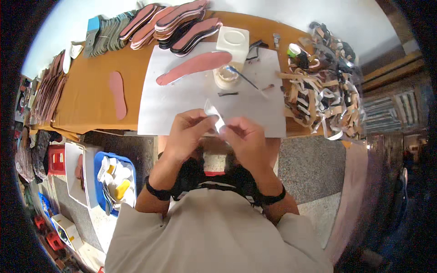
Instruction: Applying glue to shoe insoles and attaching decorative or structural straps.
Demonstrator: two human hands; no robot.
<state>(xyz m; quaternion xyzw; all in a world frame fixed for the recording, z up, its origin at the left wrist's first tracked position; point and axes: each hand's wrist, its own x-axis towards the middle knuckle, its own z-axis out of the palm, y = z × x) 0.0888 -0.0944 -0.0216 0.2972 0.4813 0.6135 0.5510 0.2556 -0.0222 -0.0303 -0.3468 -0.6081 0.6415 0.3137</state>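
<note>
Above the near edge of the white work sheet [182, 102], my left hand [191, 129] and my right hand [246, 139] meet around a small white strip [212, 110]. The fingertips of both hands pinch it, and part of it is hidden behind them. Its material cannot be made out. Beyond the hands lies a reddish-pink insole [195, 67], slanted across the sheet. To its right stands a pale glue pot [226, 81] with a blue-ended brush [246, 78] resting on its rim. A short black strip [228, 94] lies on the sheet nearby.
Stacked insoles [182, 18] and a row of grey pieces [111, 34] line the table's back. A white container [233, 38] stands behind the pot. Strap offcuts [314, 91] heap at right. A single insole [118, 94] lies left; a blue bin [132, 166] stands below.
</note>
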